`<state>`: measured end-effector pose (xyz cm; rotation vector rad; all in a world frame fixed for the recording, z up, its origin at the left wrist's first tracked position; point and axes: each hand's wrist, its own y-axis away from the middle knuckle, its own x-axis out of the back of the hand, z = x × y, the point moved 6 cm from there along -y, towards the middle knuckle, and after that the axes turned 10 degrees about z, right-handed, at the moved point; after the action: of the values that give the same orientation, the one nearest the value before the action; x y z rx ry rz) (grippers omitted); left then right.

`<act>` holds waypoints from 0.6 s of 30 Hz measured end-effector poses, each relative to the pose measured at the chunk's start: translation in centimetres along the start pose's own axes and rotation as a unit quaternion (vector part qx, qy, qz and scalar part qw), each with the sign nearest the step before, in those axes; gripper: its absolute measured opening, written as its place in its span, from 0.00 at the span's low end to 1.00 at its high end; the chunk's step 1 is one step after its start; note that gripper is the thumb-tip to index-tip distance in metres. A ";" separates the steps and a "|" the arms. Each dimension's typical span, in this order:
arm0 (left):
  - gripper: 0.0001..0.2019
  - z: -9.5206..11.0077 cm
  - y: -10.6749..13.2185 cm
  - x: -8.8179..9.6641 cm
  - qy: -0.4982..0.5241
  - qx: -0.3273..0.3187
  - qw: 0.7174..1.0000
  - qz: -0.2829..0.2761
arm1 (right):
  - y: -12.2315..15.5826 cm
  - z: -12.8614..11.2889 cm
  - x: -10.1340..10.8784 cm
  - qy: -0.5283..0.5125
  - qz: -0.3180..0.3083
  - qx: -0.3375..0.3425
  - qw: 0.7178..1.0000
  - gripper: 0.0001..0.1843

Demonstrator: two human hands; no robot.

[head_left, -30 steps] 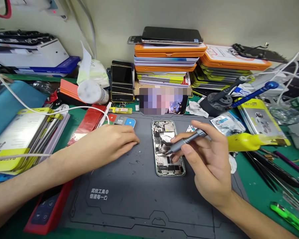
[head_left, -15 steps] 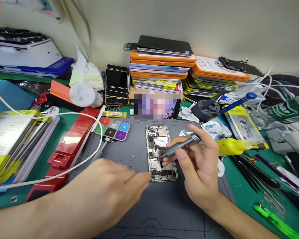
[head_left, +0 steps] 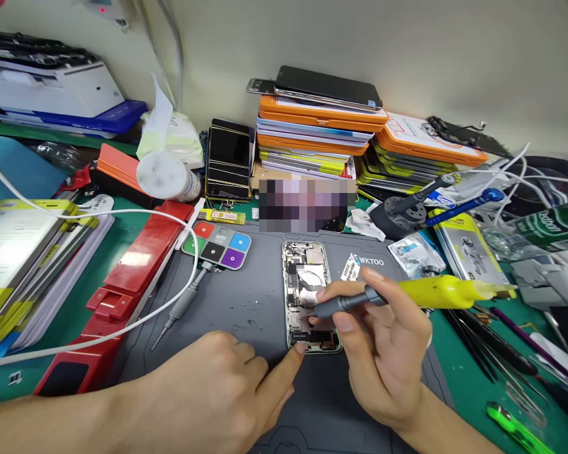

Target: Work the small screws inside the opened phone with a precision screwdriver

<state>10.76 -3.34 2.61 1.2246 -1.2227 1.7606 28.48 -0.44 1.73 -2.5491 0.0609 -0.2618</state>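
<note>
An opened phone (head_left: 307,277) lies on the dark grey work mat (head_left: 208,325), its inner parts bare. My right hand (head_left: 392,334) is closed around a grey screwdriver (head_left: 343,304), held at a slant with its tip end low over the phone's lower half. Whether the tip touches a screw is too small to tell. The index finger of my left hand (head_left: 227,384) stretches out to the phone's bottom end and rests there; the other fingers are bent, holding nothing I can see. Left of the phone lies a second screwdriver (head_left: 182,308), below a pad with coloured squares (head_left: 218,246).
Behind the phone stands a propped-up phone (head_left: 305,205) with a blurred screen. A white cable (head_left: 195,252) loops across the left side, over a long red tool (head_left: 142,252). On the right lie a yellow bottle (head_left: 435,291), tweezers (head_left: 473,340) and a green cutter (head_left: 515,429).
My left hand has come down, its index finger now on the phone's bottom end. The screwdriver tip has shifted lower on the phone. The whole view has shifted slightly.
</note>
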 end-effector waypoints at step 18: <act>0.24 -0.3 0.9 -1.2 0.047 0.019 0.998 -0.041 | -0.1 -0.3 -0.5 0.033 -0.014 0.046 0.998 0.45</act>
<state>10.29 -3.41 1.20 1.1823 -1.0747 1.7679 27.91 -0.43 1.97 -2.4521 0.0367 -0.3524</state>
